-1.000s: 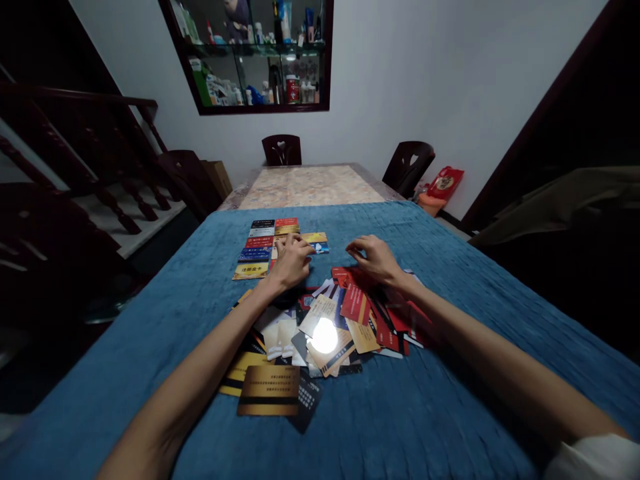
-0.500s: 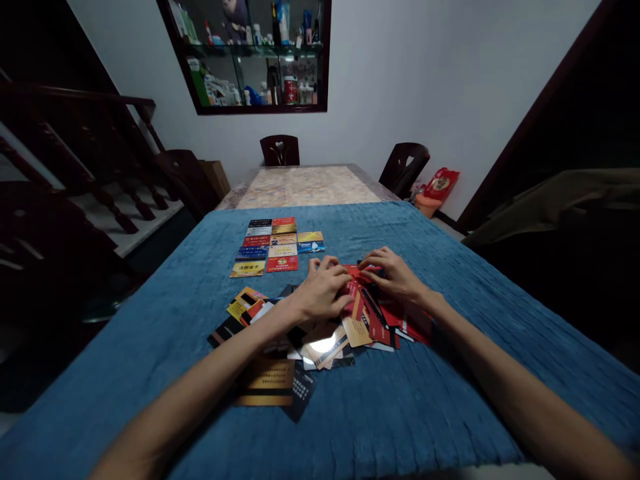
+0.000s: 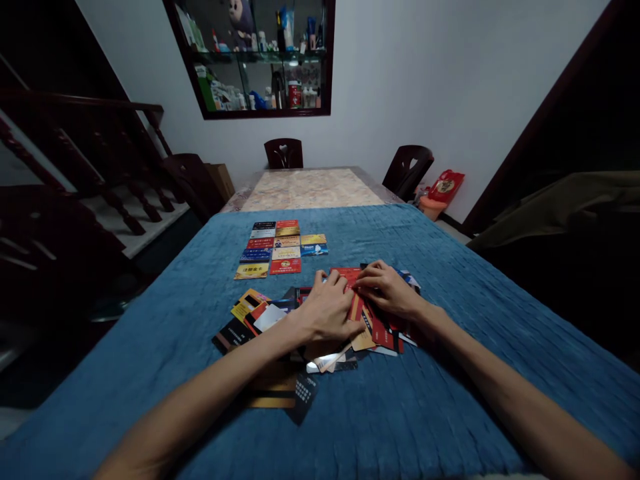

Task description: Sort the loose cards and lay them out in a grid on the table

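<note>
A loose heap of plastic cards (image 3: 260, 313), red, gold, black and white, lies on the blue cloth (image 3: 450, 300) in front of me. My left hand (image 3: 327, 310) rests palm down on the heap, fingers stretched over a red card (image 3: 346, 273) at its far edge. My right hand (image 3: 390, 290) lies beside it, its curled fingertips touching the same red card. Further off, a neat grid of cards (image 3: 280, 248) sits in rows on the cloth, apart from both hands.
Beyond the blue cloth the marbled table top (image 3: 310, 187) runs to two dark chairs (image 3: 283, 152). A stair railing (image 3: 100, 160) stands at the left, a glass shelf cabinet (image 3: 260, 57) hangs on the wall, and a red bag (image 3: 447, 185) sits at the right.
My left hand came back from the grid of cards to the heap. Both hands now meet on a red card at the heap's far edge. One more red card lies in the grid.
</note>
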Demonstrator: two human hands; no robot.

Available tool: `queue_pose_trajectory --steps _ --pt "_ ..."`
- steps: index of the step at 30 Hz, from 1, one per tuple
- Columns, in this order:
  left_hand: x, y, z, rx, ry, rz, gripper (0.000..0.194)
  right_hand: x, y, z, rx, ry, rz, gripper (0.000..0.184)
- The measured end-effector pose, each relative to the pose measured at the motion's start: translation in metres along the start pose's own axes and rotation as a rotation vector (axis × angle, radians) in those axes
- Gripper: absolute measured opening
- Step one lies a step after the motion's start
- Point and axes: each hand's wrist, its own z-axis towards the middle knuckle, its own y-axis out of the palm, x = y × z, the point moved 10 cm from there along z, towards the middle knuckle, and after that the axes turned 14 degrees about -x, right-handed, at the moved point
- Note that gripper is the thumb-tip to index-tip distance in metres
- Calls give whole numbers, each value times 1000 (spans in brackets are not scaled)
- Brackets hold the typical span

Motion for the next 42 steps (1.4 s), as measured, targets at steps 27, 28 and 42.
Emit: queue_pose_trajectory --steps 27,28,42 --pt "-31 0 -6 -167 -136 -38 24 -33 1 9 27 -64 0 25" --pt "-34 -1 -6 -172 -136 -60 23 -32 1 9 37 -60 -1 23" --pt "-86 -10 -6 -65 -6 -473 32 -9 -5 7 246 126 98 16"
